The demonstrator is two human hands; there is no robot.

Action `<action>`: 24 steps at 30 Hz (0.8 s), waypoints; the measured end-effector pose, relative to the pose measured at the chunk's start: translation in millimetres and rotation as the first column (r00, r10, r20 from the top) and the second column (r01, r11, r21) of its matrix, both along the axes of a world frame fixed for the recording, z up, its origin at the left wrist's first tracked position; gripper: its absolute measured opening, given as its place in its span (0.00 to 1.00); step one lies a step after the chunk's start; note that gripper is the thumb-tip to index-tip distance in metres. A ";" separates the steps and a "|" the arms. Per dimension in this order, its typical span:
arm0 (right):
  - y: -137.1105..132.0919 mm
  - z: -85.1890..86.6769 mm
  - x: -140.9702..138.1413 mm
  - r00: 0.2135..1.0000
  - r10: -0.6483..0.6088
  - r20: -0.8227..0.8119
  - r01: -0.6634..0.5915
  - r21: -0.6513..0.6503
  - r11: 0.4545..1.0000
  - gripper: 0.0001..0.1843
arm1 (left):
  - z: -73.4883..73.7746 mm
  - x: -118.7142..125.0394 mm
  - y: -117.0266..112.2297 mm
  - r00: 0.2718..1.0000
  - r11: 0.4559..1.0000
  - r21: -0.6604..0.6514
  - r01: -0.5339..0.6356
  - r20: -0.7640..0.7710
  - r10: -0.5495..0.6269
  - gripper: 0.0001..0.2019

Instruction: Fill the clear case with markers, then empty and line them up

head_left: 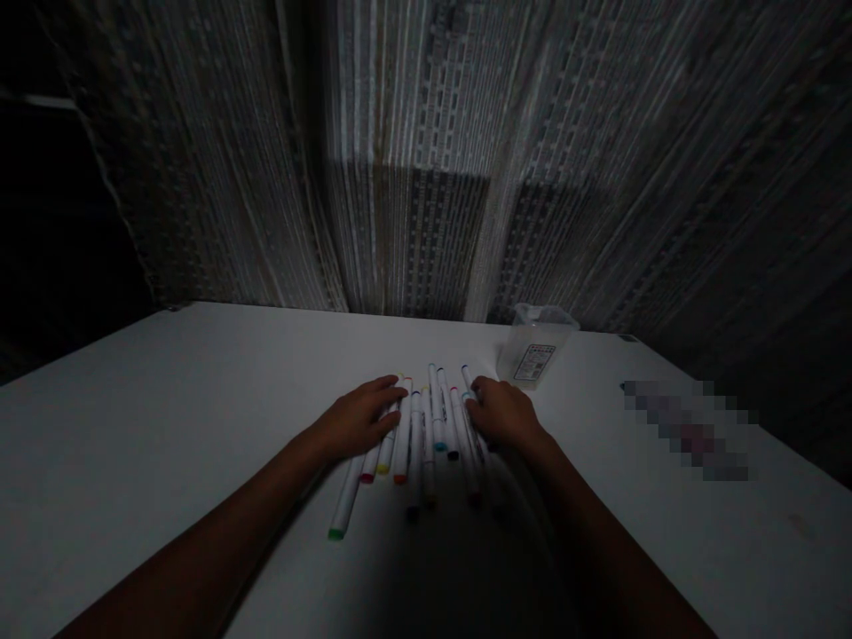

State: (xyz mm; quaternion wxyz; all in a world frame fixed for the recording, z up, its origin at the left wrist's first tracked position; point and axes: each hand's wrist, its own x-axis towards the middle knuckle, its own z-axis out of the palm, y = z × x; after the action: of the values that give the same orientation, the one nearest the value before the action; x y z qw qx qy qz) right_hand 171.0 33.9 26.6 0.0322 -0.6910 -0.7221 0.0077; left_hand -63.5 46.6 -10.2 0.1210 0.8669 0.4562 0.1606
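Several white markers with coloured ends lie side by side on the white table, among them an orange-ended marker (pixel 404 435) and a green-ended marker (pixel 344 506) that sits lower at the left. My left hand (pixel 363 415) rests over the left side of the row, fingers stretched and apart, touching the markers there. At the right side, my right hand (pixel 504 413) touches the outermost markers with bent, parted fingers. Its fingertips are partly hidden, and shadow darkens the near ends of the right-hand markers. Neither hand lifts a marker.
Behind my right hand stands a clear plastic container (pixel 538 346) with a printed label. A blurred-out object (pixel 689 430) lies farther right on the white table (pixel 166 382). A striped curtain (pixel 413 160) hangs along the table's far edge. The light is dim.
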 end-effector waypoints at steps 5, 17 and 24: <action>-1.6 5.3 -2.3 0.999 -0.047 0.016 0.047 0.010 0.999 0.15 | 1.4 -0.3 -0.4 1.000 1.000 0.003 -0.003 -0.010 0.003 0.21; -0.5 1.2 -1.6 1.000 -0.024 0.012 0.024 -0.011 1.000 0.18 | 2.0 -0.7 0.4 1.000 1.000 0.000 0.009 -0.005 -0.009 0.20; -0.2 0.8 -2.9 1.000 0.005 0.024 -0.005 -0.001 1.000 0.18 | 3.3 -0.7 0.0 1.000 1.000 0.004 0.011 -0.002 -0.011 0.20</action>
State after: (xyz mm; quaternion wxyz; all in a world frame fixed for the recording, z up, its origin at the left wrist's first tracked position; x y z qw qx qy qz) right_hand 168.0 33.7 27.4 0.0230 -0.6893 -0.7241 -0.0003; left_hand -64.2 46.6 -6.9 0.1198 0.8699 0.4510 0.1600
